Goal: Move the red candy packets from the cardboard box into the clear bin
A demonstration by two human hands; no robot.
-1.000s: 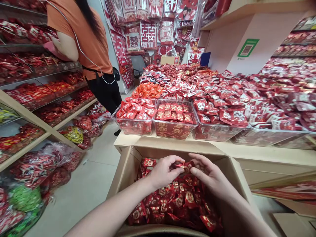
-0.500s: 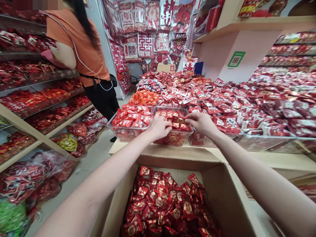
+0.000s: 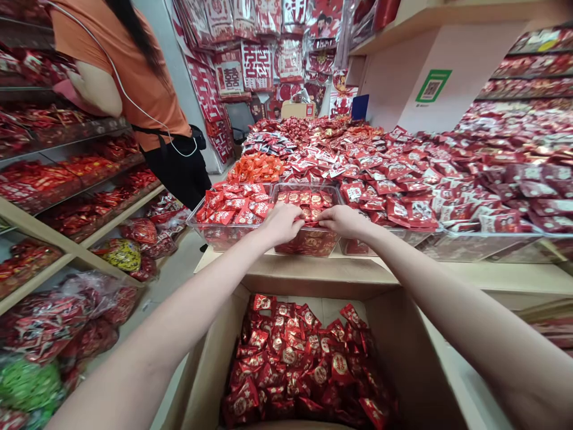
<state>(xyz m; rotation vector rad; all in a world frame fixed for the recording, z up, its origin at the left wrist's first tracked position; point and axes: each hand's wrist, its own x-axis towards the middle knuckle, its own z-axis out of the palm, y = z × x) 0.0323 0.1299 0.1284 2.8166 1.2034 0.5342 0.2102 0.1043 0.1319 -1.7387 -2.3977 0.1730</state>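
Small red-and-gold wrapped candies point(image 3: 306, 197) lie in rows in a clear plastic bin point(image 3: 308, 246) on the shelf edge. At the bin's front left, my left hand point(image 3: 283, 223) has its fingers closed at a wrapped candy. Thumb and fingers of my right hand point(image 3: 344, 221) pinch at the right end of the same front row. The hands partly hide the candies between them. Below my forearms stands an open cardboard box point(image 3: 389, 334) holding many loose candies point(image 3: 290, 358) of the same look.
A bin of red packets point(image 3: 233, 206) adjoins on the left. More packets point(image 3: 412, 206) fill bins on the right. A person in an orange shirt point(image 3: 143, 89) stands by the left shelves. Plastic bags of goods point(image 3: 67, 316) lie low on the left.
My right hand has moved left and down to the bin's front row, closer to my left hand. The left hand has shifted slightly right relative to the bin. The view has tilted down a little.
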